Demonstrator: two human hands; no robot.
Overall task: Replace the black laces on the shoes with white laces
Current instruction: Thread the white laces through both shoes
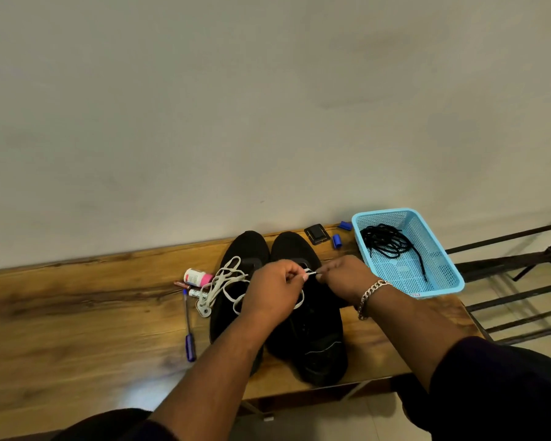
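Two black shoes stand side by side on the wooden table, toes toward the wall: the left shoe (245,249) and the right shoe (312,342). My left hand (272,292) and my right hand (344,276) meet over the right shoe's front, each pinching the tip of a white lace (310,273) between them. A loose bundle of white lace (225,281) lies across the left shoe and spills onto the table. The black laces (385,241) lie coiled in the light blue basket (442,283) at the right.
Left of the shoes lie a small white bottle with a pink cap (198,277), a blue pen (189,332) and a marker. A black square object (316,233) and two blue caps (337,241) sit near the wall. A metal rack (522,281) stands beyond the table's right end.
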